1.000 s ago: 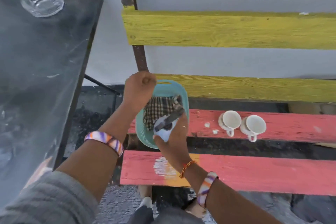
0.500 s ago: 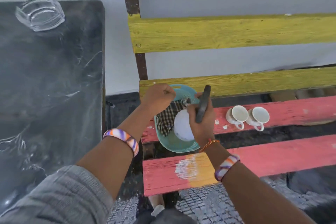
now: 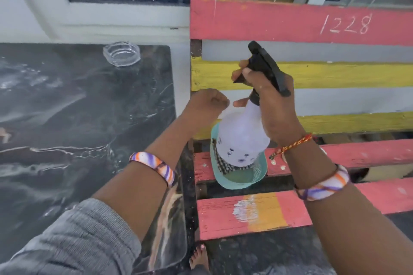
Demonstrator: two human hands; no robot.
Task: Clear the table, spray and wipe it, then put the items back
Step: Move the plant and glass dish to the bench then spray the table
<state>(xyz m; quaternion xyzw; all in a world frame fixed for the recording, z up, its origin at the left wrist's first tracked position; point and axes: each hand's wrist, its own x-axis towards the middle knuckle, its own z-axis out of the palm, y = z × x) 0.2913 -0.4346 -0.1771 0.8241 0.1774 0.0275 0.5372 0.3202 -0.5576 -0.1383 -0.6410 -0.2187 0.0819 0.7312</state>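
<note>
My right hand point(image 3: 276, 107) grips the neck of a white spray bottle point(image 3: 241, 138) with a black trigger head, held upright in the air above a teal basket point(image 3: 241, 179). A checked cloth point(image 3: 221, 163) lies in the basket, partly hidden by the bottle. My left hand point(image 3: 206, 105) is a loose fist just left of the bottle, holding nothing. The dark marble table point(image 3: 78, 118) lies to the left, with a glass ashtray point(image 3: 121, 53) at its far right corner.
The basket rests on a bench of pink and yellow slats point(image 3: 312, 73) to the right of the table. A white wall and window frame run behind both. A bare foot point(image 3: 199, 257) shows on the dark floor between table and bench.
My right hand has lifted the spray bottle up out of the basket. The view has tilted upward, and the two white cups on the bench are now hidden behind my right arm.
</note>
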